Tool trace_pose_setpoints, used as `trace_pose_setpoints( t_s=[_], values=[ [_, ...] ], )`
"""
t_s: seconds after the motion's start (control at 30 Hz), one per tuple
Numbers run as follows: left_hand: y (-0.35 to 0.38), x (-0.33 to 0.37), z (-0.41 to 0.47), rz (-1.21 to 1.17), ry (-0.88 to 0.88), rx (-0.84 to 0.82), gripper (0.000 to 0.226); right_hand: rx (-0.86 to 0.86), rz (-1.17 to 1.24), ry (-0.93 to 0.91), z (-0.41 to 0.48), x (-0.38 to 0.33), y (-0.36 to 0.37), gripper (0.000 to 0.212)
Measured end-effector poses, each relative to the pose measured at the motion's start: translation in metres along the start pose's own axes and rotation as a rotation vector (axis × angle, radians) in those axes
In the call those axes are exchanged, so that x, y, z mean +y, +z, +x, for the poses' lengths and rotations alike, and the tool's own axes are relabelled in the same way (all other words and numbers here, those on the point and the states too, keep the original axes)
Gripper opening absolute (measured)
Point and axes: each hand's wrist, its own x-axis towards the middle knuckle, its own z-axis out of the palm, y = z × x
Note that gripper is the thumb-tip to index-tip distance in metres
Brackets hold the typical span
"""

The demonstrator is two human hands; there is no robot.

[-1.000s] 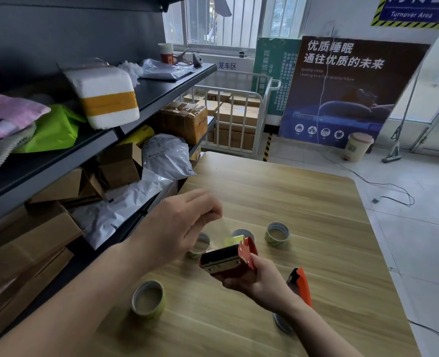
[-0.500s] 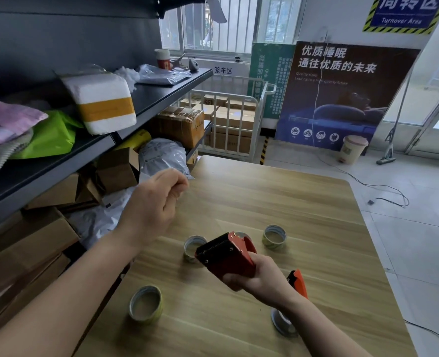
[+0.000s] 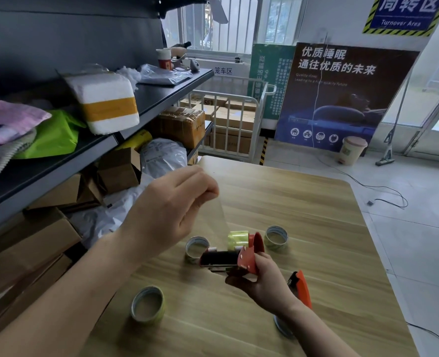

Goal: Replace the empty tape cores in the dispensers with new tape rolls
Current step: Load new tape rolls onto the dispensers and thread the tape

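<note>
The right hand (image 3: 267,282) grasps the red dispenser (image 3: 232,257) from below, with the fingers curled round its body, and holds it above the tabletop (image 3: 321,222). A yellow-green tape roll (image 3: 237,239) sits in the far side of the dispenser. From there a clear tape strip (image 3: 218,217) goes up and to the left to the left hand (image 3: 172,202). This hand pinches the end of the strip between thumb and fingertips. The strip is stretched and nearly straight.

Three other rolls lie on the tabletop with the opening upward. The near roll (image 3: 148,304) is beside the left forearm, well apart from the red dispenser. The middle roll (image 3: 196,249) is just behind the red dispenser, which hides its right part. The far roll (image 3: 276,238) is just to the right of the dispenser's red cover. An orange dispenser (image 3: 300,287) lies behind the right wrist, which covers most of it. A round grey part shows under the right forearm, and I cannot tell if it is a roll or a core.

To the left of the tabletop stands a dark shelf (image 3: 161,99). It carries a white foam parcel (image 3: 105,101) bound with yellow tape, a green bag (image 3: 53,135), cardboard boxes (image 3: 45,240) and grey mail bags (image 3: 161,158). Beyond the tabletop are a white cage trolley (image 3: 261,119) with cartons, a dark poster (image 3: 342,99), a small bin (image 3: 352,150) and a mop (image 3: 387,150).
</note>
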Motion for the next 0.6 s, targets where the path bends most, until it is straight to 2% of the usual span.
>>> trace_pose_setpoints(
  t_s=[0.17, 0.33, 0.6],
  values=[
    [-0.009, 0.01, 0.001, -0.017, 0.074, -0.036, 0.005, 0.064, -0.109, -0.032, 0.0, -0.006, 0.0, 0.041],
    [-0.01, 0.001, 0.0, -0.048, 0.036, -0.04, 0.006, 0.05, -0.132, -0.011, 0.002, -0.007, -0.001, 0.041],
    [-0.013, -0.004, -0.009, -0.183, -0.086, -0.186, 0.009, 0.002, 0.131, 0.127, 0.002, -0.001, -0.004, 0.039]
  ],
)
